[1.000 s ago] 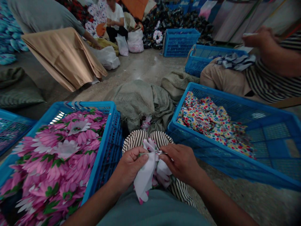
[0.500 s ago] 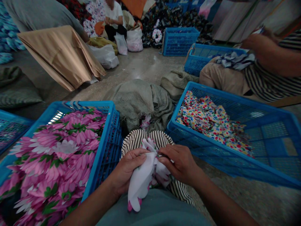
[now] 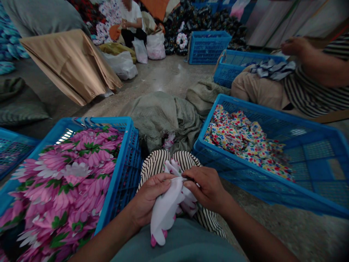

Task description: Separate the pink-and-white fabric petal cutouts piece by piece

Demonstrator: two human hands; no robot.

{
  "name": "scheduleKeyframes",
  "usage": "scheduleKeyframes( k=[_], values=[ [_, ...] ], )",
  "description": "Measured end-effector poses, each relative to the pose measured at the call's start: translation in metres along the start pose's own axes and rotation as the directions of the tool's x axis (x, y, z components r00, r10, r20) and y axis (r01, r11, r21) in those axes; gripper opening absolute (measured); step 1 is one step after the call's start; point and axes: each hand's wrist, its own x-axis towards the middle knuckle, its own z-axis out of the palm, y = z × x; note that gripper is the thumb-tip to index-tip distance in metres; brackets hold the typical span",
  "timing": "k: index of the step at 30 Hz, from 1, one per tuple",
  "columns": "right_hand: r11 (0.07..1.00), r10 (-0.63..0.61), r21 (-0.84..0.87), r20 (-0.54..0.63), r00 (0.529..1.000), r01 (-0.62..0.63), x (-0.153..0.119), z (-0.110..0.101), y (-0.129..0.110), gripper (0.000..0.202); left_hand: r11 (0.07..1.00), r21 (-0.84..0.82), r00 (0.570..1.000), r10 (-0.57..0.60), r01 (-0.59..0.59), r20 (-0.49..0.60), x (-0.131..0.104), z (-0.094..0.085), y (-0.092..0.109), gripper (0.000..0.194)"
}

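Note:
Over my lap, a white fabric flower piece with pink petal tips (image 3: 165, 214) hangs between my hands. My left hand (image 3: 152, 193) pinches its upper edge between thumb and fingers. On the other side, my right hand (image 3: 205, 187) is closed with its fingertips at the same edge, close to the left thumb; whether a small tool is in those fingers I cannot make out. More white, pink-edged petals bunch up behind and below the fingers. Striped trousers (image 3: 155, 160) show on my knees beneath the cloth.
At left stands a blue crate (image 3: 131, 125) heaped with pink fabric flowers (image 3: 79, 174). Another blue crate (image 3: 272, 109) at right holds colourful printed fabric pieces (image 3: 242, 140). Grey-green sacking (image 3: 163, 112) lies ahead. A co-worker in stripes (image 3: 313, 87) sits at right; another person (image 3: 133, 22) sits farther back.
The white flower piece has shifted slightly right and turned a little in my fingers. Both hands stay close together. The co-worker at right has moved their hands.

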Motion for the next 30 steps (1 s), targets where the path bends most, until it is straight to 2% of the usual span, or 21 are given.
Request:
scheduleKeyframes(
  k=[10,13,16,18,20,24,26,28,30],
  values=[
    [1.0,0.005,0.0,-0.002,1.0,-0.005,-0.003,0.002,0.0,0.019,1.0,0.001,1.0,0.021,-0.021,-0.018,0.002,0.004,0.002,0.012],
    [0.995,0.092,0.05,-0.054,0.994,-0.089,-0.004,0.002,0.001,0.018,1.0,0.01,0.999,0.02,-0.02,-0.026,0.001,0.003,0.001,0.012],
    [0.942,0.261,0.256,-0.151,0.953,-0.218,-0.005,0.003,0.003,0.018,1.0,0.01,0.999,0.024,-0.024,-0.035,0.001,0.0,0.0,0.012],
    [0.844,0.401,0.445,-0.151,0.904,-0.3,-0.007,0.006,0.004,0.019,1.0,0.005,0.999,0.025,-0.025,-0.04,0.001,0.0,0.0,0.012],
    [0.714,0.492,0.605,-0.076,0.867,-0.353,-0.009,0.012,0.003,0.021,1.0,0.004,0.999,0.022,-0.022,-0.038,0.001,-0.001,0.001,0.012],
    [0.463,0.488,0.823,0.073,0.87,-0.329,-0.013,0.027,-0.002,0.028,0.999,0.046,0.998,0.032,-0.03,-0.049,0.004,-0.001,-0.002,0.014],
    [0.326,0.456,0.886,0.158,0.876,-0.33,-0.012,0.034,-0.006,0.032,0.99,0.128,0.997,0.062,-0.055,-0.053,0.006,-0.002,-0.004,0.016],
    [0.2,0.455,0.903,0.259,0.852,-0.381,-0.011,0.038,-0.007,0.029,0.962,0.261,0.993,0.105,-0.086,-0.062,0.01,-0.004,-0.004,0.019],
    [0.111,0.513,0.901,0.31,0.8,-0.42,-0.008,0.039,-0.006,0.028,0.901,0.407,0.976,0.202,-0.151,-0.086,0.012,-0.007,-0.003,0.022]
  ],
)
